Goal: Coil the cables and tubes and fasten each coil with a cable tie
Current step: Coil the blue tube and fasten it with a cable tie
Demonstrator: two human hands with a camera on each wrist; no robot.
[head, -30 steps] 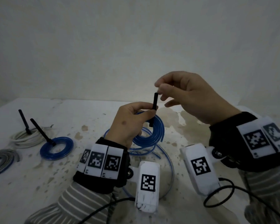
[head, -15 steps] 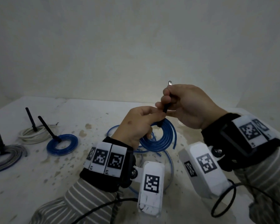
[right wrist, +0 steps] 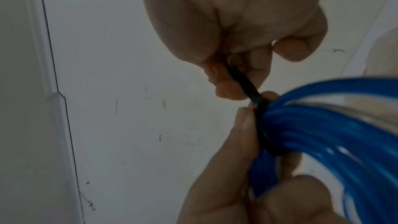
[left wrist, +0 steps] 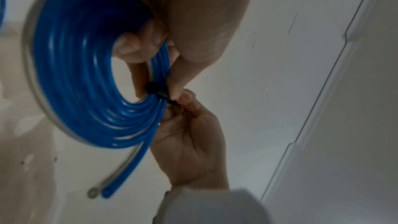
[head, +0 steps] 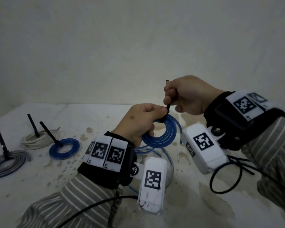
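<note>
My left hand [head: 143,119] holds a coil of blue tube [head: 164,137] above the table, thumb and fingers pinching it where a black cable tie [head: 167,108] wraps round it. The right hand [head: 176,99] grips the tie's tail in a fist just above and to the right. In the left wrist view the blue coil [left wrist: 86,77] has two loose tube ends hanging down, and the tie's black head [left wrist: 157,91] sits at my thumb. In the right wrist view the black tie [right wrist: 247,88] runs taut from my right fingers [right wrist: 228,89] to the coil [right wrist: 323,134].
On the white stained table [head: 39,178] at the left lie three tied coils, each with a black tie tail sticking up: a grey one [head: 7,162], a white one [head: 38,140] and a small blue one [head: 64,148]. More loose blue tube [head: 155,152] lies under my hands.
The right hand went from pinching the tie's tip to gripping its tail in a fist, and the tie has drawn tight round the coil. The view has shifted so that the grey coil shows fully.
</note>
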